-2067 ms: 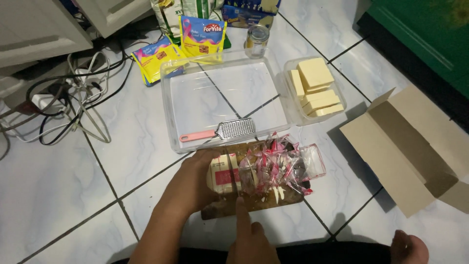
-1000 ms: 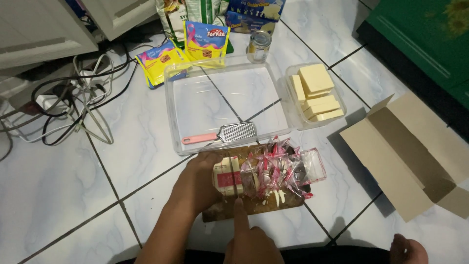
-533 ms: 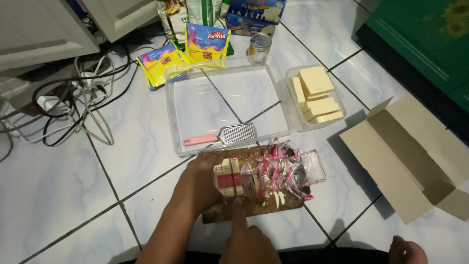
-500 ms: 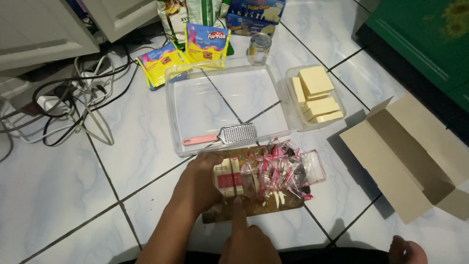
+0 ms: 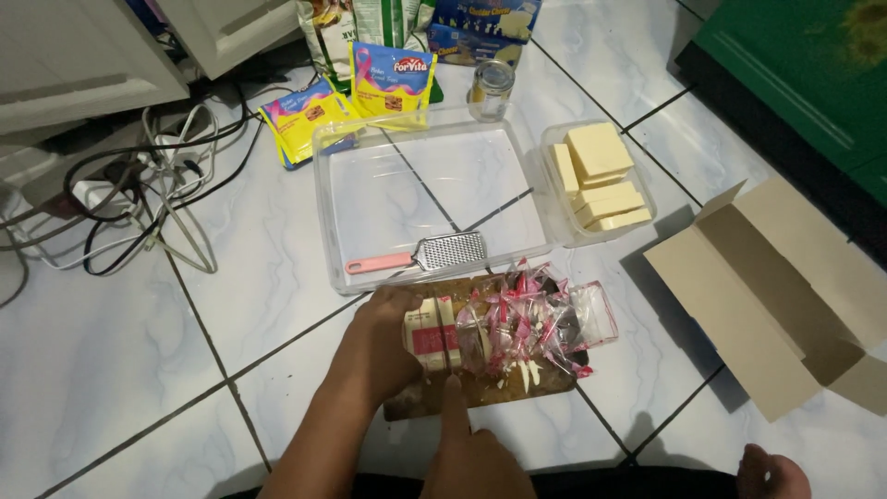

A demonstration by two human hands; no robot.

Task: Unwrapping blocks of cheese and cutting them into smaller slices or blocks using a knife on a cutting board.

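Where the head camera looks straight down onto a white tiled floor (image 5: 111,351): left hand (image 5: 388,337) curled round the near end of a pale block with a red label (image 5: 430,334), fingers closed on it, pressing it onto a wooden cutting board (image 5: 480,393). Right hand (image 5: 467,453) just below, index finger stretched forward along something thin laid across the block; too little visible to tell what, or how tightly the other fingers close. Crinkled clear wrapper with pink print (image 5: 536,319) bunched over the far end of the block. Beyond the board, touching its far edge, a clear rectangular tray (image 5: 333,185) holding a small metal grater with a pink handle (image 5: 420,256). Right of the tray, a smaller clear container (image 5: 550,199) stacked with pale yellow blocks (image 5: 599,152). Further right, an open cardboard box (image 5: 785,296). Behind the tray, yellow-and-blue sachets (image 5: 305,115) and a small glass jar (image 5: 490,90). Far left, tangled cables (image 5: 139,199).
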